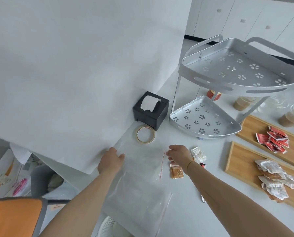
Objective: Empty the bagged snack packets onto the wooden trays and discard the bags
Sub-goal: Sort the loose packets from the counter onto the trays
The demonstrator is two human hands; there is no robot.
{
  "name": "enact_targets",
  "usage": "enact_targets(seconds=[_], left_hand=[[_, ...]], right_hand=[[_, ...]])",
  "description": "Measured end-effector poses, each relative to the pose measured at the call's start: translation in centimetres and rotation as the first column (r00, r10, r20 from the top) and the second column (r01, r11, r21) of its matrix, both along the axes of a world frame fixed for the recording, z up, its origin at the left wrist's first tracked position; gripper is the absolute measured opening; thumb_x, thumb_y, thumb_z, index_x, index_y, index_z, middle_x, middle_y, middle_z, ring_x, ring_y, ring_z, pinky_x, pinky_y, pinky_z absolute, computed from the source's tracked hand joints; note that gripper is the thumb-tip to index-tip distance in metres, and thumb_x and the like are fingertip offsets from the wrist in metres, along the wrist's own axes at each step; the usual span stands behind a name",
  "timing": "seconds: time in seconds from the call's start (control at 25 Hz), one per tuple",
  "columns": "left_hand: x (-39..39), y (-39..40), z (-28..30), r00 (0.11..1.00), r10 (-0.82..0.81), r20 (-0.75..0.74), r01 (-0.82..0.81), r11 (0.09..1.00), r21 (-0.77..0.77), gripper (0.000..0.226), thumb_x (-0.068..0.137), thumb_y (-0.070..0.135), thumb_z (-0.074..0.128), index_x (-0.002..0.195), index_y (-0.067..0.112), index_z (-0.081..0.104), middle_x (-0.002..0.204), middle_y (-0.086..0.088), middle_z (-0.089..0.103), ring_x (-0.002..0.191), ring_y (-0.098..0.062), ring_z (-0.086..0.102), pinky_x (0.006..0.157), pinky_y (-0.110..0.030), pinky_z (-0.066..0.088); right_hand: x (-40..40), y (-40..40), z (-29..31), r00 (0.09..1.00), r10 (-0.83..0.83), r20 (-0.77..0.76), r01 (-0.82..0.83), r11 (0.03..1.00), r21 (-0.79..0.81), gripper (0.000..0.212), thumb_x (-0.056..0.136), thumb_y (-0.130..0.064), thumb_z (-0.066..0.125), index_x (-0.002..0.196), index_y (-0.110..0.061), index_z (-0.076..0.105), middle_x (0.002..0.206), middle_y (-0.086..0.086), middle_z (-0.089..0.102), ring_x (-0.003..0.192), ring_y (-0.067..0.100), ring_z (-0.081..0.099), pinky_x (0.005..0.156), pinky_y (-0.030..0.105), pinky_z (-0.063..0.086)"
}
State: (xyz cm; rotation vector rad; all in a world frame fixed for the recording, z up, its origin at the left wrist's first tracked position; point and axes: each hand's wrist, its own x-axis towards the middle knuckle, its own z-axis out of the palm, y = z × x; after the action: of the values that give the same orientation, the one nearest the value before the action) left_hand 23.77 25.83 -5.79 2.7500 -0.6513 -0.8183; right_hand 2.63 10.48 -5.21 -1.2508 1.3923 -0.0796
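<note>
A clear zip bag (142,161) with a red seal line lies flat on the white table. My left hand (111,161) grips its left end with curled fingers. My right hand (178,154) hovers at the bag's mouth with fingers apart and nothing in them. A brown packet (177,171), a crumpled white packet (198,154) and a small red packet (202,165) lie loose by my right wrist. A second clear bag (139,194) lies nearer me. The near wooden tray (240,168) holds white and brown packets (272,178). The far wooden tray (250,127) holds red packets (272,141).
A black tissue box (151,110) and a tape roll (145,134) sit by the wall behind the bag. A two-tier metal corner rack (228,82) stands right of them, with drink cups (242,103) behind it. A bin (40,178) and a white basket (108,224) are below the table edge.
</note>
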Motion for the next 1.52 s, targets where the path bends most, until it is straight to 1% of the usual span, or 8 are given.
enact_targets(seconds=[0.16, 0.32, 0.52, 0.84, 1.08, 1.24, 1.36, 1.52], left_hand=[[-1.1, -0.6, 1.6, 0.980, -0.096, 0.177, 0.092, 0.995, 0.027, 0.041, 0.096, 0.038, 0.049, 0.130, 0.015, 0.049, 0.128, -0.010, 0.052, 0.120, -0.029, 0.052, 0.085, -0.042, 0.048], [-3.0, -3.0, 2.6, 0.967, -0.198, 0.161, 0.219, 0.968, -0.122, 0.035, 0.095, 0.036, 0.051, 0.126, 0.020, 0.055, 0.126, -0.003, 0.056, 0.117, -0.025, 0.053, 0.086, -0.039, 0.049], [-7.9, -7.2, 3.3, 0.881, -0.456, 0.126, 0.474, 0.853, -0.220, 0.025, 0.092, 0.034, 0.059, 0.114, 0.023, 0.063, 0.115, 0.004, 0.063, 0.106, -0.018, 0.060, 0.082, -0.033, 0.050], [-17.0, -12.5, 2.8, 0.440, -0.869, 0.227, 0.898, 0.426, -0.108, 0.022, 0.091, 0.032, 0.061, 0.111, 0.030, 0.070, 0.116, 0.003, 0.065, 0.107, -0.020, 0.055, 0.087, -0.036, 0.044], [-22.0, -13.7, 1.5, 0.027, -0.967, 0.252, 0.995, 0.050, 0.087, 0.031, 0.092, 0.023, 0.059, 0.121, 0.030, 0.067, 0.124, -0.002, 0.062, 0.121, -0.025, 0.048, 0.098, -0.039, 0.040], [-23.4, -13.9, 0.7, -0.172, -0.950, 0.261, 0.968, -0.113, 0.226, 0.036, 0.091, 0.012, 0.056, 0.121, 0.030, 0.064, 0.123, -0.004, 0.055, 0.119, -0.027, 0.043, 0.095, -0.043, 0.040], [-23.7, -13.8, 0.4, -0.222, -0.929, 0.296, 0.960, -0.156, 0.231, 0.031, 0.088, 0.016, 0.057, 0.115, 0.025, 0.066, 0.117, -0.003, 0.054, 0.116, -0.027, 0.042, 0.092, -0.042, 0.041], [-24.4, -12.6, 0.3, -0.121, -0.956, 0.266, 0.984, -0.081, 0.156, 0.030, 0.085, 0.025, 0.057, 0.114, 0.017, 0.061, 0.117, -0.005, 0.055, 0.114, -0.027, 0.043, 0.093, -0.041, 0.040]], right_hand=[[-3.6, -1.0, 1.9, 0.999, 0.000, -0.051, -0.005, 0.996, -0.089, 0.027, 0.084, -0.011, 0.066, 0.110, -0.014, 0.069, 0.088, 0.007, 0.066, 0.067, 0.017, 0.060, 0.068, 0.029, 0.054], [-9.1, -2.2, 3.1, 0.977, -0.002, -0.211, -0.056, 0.962, -0.267, 0.023, 0.084, -0.014, 0.067, 0.106, -0.017, 0.076, 0.094, 0.004, 0.070, 0.081, 0.020, 0.064, 0.080, 0.032, 0.054], [-15.0, -1.2, 2.7, 0.927, -0.023, -0.375, -0.089, 0.956, -0.279, 0.027, 0.083, -0.024, 0.070, 0.110, -0.020, 0.073, 0.114, 0.002, 0.071, 0.099, 0.021, 0.065, 0.085, 0.031, 0.054], [-17.4, 3.4, 1.9, 0.821, 0.031, -0.569, -0.216, 0.941, -0.260, 0.043, 0.077, -0.050, 0.068, 0.115, -0.028, 0.063, 0.115, -0.004, 0.066, 0.102, 0.018, 0.062, 0.070, 0.028, 0.043], [-15.8, 6.3, 0.8, 0.739, 0.048, -0.672, -0.295, 0.920, -0.259, 0.045, 0.070, -0.055, 0.066, 0.092, -0.022, 0.044, 0.101, -0.002, 0.062, 0.098, 0.023, 0.059, 0.071, 0.034, 0.038], [-15.8, 6.6, -0.3, 0.759, 0.052, -0.649, -0.308, 0.907, -0.288, 0.044, 0.074, -0.047, 0.067, 0.102, -0.020, 0.047, 0.105, -0.001, 0.060, 0.102, 0.026, 0.059, 0.073, 0.036, 0.036], [-17.2, 6.1, -0.7, 0.776, 0.088, -0.625, -0.328, 0.902, -0.279, 0.037, 0.077, -0.045, 0.067, 0.095, -0.022, 0.044, 0.105, 0.000, 0.064, 0.103, 0.026, 0.058, 0.072, 0.036, 0.035], [-19.8, 5.4, -0.9, 0.783, 0.129, -0.609, -0.339, 0.909, -0.243, 0.035, 0.074, -0.046, 0.070, 0.086, -0.026, 0.044, 0.092, -0.004, 0.062, 0.100, 0.024, 0.059, 0.071, 0.033, 0.035]])
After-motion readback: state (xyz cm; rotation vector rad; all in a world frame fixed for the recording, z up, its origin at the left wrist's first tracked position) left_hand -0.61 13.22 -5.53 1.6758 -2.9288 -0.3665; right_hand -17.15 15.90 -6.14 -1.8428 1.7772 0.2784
